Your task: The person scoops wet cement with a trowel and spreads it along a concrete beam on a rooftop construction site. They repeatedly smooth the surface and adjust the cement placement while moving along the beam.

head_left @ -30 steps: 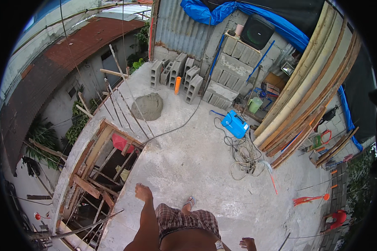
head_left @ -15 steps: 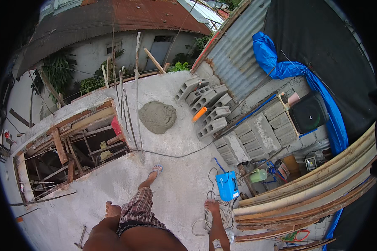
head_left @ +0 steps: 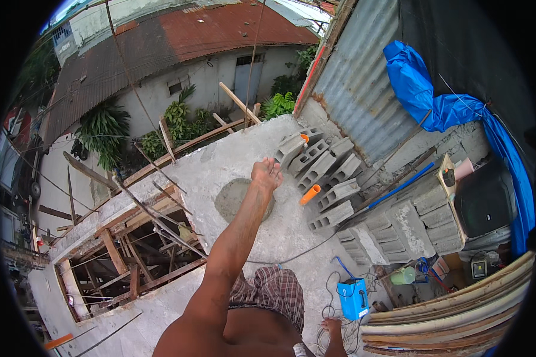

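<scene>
My left hand (head_left: pixel 265 174) is stretched forward, empty, with its fingers apart. In this view it lies over the far edge of a grey mortar patch (head_left: pixel 232 201), just left of standing concrete blocks (head_left: pixel 330 217) and an upright orange pipe (head_left: pixel 309 194); my forearm hides part of the patch. My right hand (head_left: pixel 331 325) hangs low, holding nothing, fingers loosely apart, beside a blue machine (head_left: pixel 352 297) and its loose coiled cables.
At left, a floor opening framed with timber (head_left: pixel 114 253) has rods and sticks beside it. Long planks (head_left: pixel 443 312) curve along the lower right. Stacked blocks, a black speaker (head_left: pixel 485 205) and blue tarp (head_left: pixel 411 77) line the right wall. Beyond the edge is a rusty roof (head_left: pixel 256 27).
My view has swung toward the slab's edge and blocks. My left arm, low earlier, is now raised forward over the mortar; my right hand sits further right and lower than half a second ago.
</scene>
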{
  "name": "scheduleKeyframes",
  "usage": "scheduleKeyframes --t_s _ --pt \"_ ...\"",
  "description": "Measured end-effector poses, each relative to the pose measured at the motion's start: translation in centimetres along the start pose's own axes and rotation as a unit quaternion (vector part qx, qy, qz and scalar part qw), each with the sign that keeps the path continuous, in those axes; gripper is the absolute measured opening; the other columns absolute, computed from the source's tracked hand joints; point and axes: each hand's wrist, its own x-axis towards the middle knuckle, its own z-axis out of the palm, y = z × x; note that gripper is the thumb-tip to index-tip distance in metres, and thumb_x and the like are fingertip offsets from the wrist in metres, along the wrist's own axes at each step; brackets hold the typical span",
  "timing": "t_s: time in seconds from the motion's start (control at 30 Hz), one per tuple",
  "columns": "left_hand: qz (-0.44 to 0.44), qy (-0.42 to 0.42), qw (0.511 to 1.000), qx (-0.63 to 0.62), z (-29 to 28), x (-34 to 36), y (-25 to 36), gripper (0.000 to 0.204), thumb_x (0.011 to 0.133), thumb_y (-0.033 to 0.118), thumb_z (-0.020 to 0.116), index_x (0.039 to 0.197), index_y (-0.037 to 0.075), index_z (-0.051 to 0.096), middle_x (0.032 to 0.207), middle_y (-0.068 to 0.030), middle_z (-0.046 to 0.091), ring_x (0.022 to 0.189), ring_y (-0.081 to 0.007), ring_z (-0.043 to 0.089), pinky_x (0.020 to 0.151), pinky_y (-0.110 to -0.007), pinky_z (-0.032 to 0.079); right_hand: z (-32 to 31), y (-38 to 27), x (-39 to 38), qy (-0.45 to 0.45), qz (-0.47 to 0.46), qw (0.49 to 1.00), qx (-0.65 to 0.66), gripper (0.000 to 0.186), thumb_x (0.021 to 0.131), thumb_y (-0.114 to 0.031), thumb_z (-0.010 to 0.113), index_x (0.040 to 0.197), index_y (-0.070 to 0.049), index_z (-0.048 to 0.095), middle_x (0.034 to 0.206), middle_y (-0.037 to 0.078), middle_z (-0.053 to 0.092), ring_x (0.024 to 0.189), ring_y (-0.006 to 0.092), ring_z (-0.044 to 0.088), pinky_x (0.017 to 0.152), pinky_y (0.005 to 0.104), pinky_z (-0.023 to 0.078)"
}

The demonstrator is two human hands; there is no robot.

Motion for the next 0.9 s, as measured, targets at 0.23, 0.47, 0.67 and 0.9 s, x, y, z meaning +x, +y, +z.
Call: scheduleKeyframes --t_s 0.23,0.47,0.67,0.9 --pt "-0.005 0.03 0.999 0.027 13.8 7.0 1.1 0.028 0.094 0.023 0.043 0.12 0.024 0.055 0.103 0.0077 0.061 0.083 -0.0119 0.054 0.076 -0.035 0.039 -1.7 -8.0 12.3 -0.039 0.186 0.966 -0.178 0.028 0.092 -0.033 0.058 0.109 -0.012 0.061 0.104 0.011 0.07 0.096 0.0262 0.068 0.086 0.0501 0.049" --pt "0.392 -0.07 0.674 0.622 1.9 22.0 3.5 0.028 0.094 0.028 0.056 0.105 0.004 0.062 0.089 -0.0104 0.067 0.078 -0.0251 0.065 0.071 -0.037 0.052 11.0 -42.2 20.9 -0.075 -0.006 0.966 -0.246 0.019 0.082 -0.021 0.065 0.098 -0.011 0.067 0.079 0.007 0.069 0.059 0.0198 0.064 0.053 0.0299 0.046" --pt "-0.045 0.138 0.776 0.614 -9.0 16.2 4.4 0.115 0.078 0.076 0.05 0.144 -0.012 0.019 0.146 -0.0321 0.032 0.134 -0.0413 0.037 0.109 -0.044 0.032 27.4 -76.3 21.8 -0.145 -0.48 0.849 -0.163 0.017 0.085 -0.015 0.066 0.093 0.0 0.065 0.074 0.006 0.064 0.063 0.0114 0.061 0.06 0.0276 0.05" --pt "0.247 0.156 0.477 0.829 -2.0 33.2 11.3 0.053 0.082 0.031 0.068 0.12 -0.003 0.052 0.115 -0.026 0.056 0.109 -0.0422 0.053 0.092 -0.046 0.044 38.9 -92.9 28.3 -0.04 -0.226 0.969 -0.087 0.042 0.093 -0.043 0.056 0.111 -0.006 0.06 0.092 0.01 0.067 0.074 0.0222 0.066 0.067 0.0428 0.05"
